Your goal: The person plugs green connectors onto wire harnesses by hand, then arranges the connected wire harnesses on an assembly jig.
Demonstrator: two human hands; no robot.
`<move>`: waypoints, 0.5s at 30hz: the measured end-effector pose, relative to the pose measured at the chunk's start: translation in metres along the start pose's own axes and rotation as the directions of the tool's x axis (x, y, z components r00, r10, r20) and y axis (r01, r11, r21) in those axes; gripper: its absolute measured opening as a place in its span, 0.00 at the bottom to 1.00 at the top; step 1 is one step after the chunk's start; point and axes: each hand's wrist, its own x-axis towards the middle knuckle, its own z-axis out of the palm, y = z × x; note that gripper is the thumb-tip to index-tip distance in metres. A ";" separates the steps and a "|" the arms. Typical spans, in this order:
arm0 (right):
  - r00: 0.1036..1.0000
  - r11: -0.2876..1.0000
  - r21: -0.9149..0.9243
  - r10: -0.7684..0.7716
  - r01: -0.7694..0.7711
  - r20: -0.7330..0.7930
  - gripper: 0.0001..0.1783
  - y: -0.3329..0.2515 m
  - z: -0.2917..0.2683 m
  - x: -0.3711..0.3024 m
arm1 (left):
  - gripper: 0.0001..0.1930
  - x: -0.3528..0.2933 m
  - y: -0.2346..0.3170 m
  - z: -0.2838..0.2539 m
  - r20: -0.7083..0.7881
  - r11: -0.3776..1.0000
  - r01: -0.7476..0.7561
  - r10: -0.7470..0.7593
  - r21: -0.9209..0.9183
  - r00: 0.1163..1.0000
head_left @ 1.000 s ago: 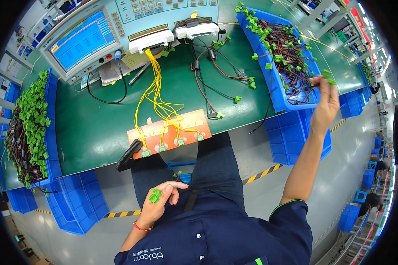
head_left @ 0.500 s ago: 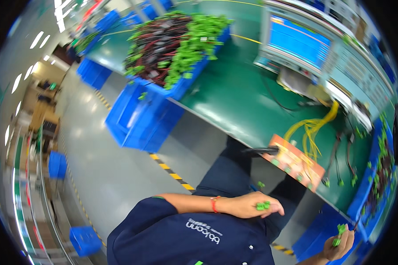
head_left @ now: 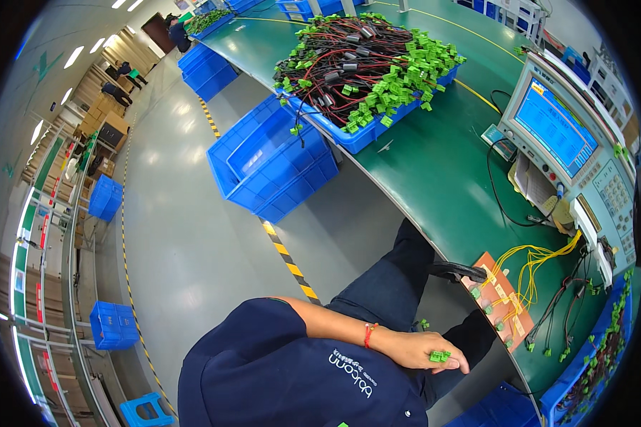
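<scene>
My left hand (head_left: 417, 349), with a red bracelet at its wrist, is over my lap with its fingers curled. Small green plug connectors (head_left: 440, 356) show between its thumb and fingers; any wires on them are hidden. Just beyond the hand, another green connector (head_left: 421, 325) shows against my dark trousers; I cannot tell whether it is held. My right hand is out of sight. Ahead of the left hand, at the bench's edge, lies an orange-brown board (head_left: 504, 302) with green sockets and yellow wires (head_left: 534, 263). Several dark cables with green ends (head_left: 564, 302) lie beside it.
A tester with a blue screen (head_left: 557, 128) stands on the green bench (head_left: 434, 171). A blue bin heaped with wired green connectors (head_left: 367, 135) is at the far side; another such bin (head_left: 584, 377) is at right. An empty blue crate (head_left: 278, 171) stands beside the bench.
The view has swung, so the bench and bins sit differently in it. My right hand, which held green connectors at the lower right, has left the picture. The left hand keeps its connectors.
</scene>
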 end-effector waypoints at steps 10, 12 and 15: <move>0.730 0.678 0.503 0.072 -0.536 0.680 0.09 -0.167 0.020 -0.009 | 0.25 0.005 0.007 0.006 -0.065 0.923 -0.377 0.382 0.074 0.922; 0.732 0.624 0.531 0.100 -0.574 0.673 0.09 -0.177 0.026 -0.004 | 0.25 -0.001 0.001 0.002 -0.083 0.953 -0.297 0.301 0.061 0.950; 0.737 0.506 0.584 0.170 -0.635 0.654 0.10 -0.192 0.035 -0.009 | 0.24 -0.009 -0.001 0.002 -0.160 0.979 -0.201 0.195 -0.023 0.968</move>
